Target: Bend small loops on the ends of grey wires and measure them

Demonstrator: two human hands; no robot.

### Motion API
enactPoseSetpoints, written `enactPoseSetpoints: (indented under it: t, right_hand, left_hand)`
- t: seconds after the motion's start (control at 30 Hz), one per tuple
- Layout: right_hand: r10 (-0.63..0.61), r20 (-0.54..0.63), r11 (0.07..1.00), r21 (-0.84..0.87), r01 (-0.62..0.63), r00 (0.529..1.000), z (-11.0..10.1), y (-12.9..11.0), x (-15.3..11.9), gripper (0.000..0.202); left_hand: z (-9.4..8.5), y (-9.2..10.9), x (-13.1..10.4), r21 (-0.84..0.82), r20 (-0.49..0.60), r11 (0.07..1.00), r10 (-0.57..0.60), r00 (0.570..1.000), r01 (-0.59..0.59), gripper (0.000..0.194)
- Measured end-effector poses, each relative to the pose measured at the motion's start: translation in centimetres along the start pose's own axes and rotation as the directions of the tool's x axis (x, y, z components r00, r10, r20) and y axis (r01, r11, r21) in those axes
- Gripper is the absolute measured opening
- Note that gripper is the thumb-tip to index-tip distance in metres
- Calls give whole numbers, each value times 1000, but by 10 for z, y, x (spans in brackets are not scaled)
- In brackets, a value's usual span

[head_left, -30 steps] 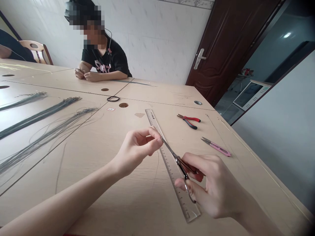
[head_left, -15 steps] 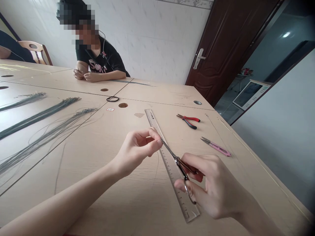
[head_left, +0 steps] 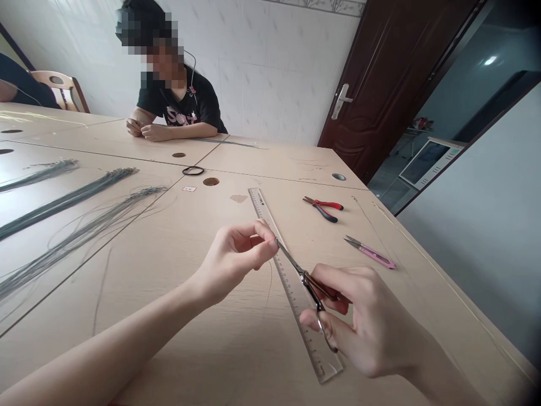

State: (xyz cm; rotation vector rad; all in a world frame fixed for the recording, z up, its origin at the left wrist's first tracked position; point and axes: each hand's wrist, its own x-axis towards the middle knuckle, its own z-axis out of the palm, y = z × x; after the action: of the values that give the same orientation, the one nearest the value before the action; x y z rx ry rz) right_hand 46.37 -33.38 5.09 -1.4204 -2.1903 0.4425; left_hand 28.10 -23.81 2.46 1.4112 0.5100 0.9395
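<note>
My left hand point(head_left: 240, 251) is closed in a pinch over the middle of a clear ruler point(head_left: 310, 338). A thin dark strand point(head_left: 271, 276) hangs below its fingertips; the pinched end is too small to make out. My right hand point(head_left: 357, 316) grips slim metal scissors point(head_left: 299, 272), with the thumb and fingers at the ring handles. The narrow blades look closed, and their tip meets the left thumb and forefinger. Right of the ruler lie pliers point(head_left: 324, 207) with red and black handles and pink thread snips point(head_left: 372, 252).
Bundles of grey-blue strands point(head_left: 67, 206) lie on the left of the table. A black ring-shaped band point(head_left: 193, 170), a small label point(head_left: 189, 189) and a cable hole point(head_left: 211, 181) are farther back. Across the table sits a person in a black shirt point(head_left: 181, 104).
The person across the table has shifted to the right. My hands, the scissors and the strand stay almost in place.
</note>
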Motion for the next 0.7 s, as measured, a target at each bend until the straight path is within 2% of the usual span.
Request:
enactPoseSetpoints:
  t: [0.7]
  right_hand:
    - [-1, 13, 1000, 14, 1, 1000, 0, 0, 1, 32]
  left_hand:
    - [0, 1, -1, 3, -4, 1000, 5, 1000, -5, 18]
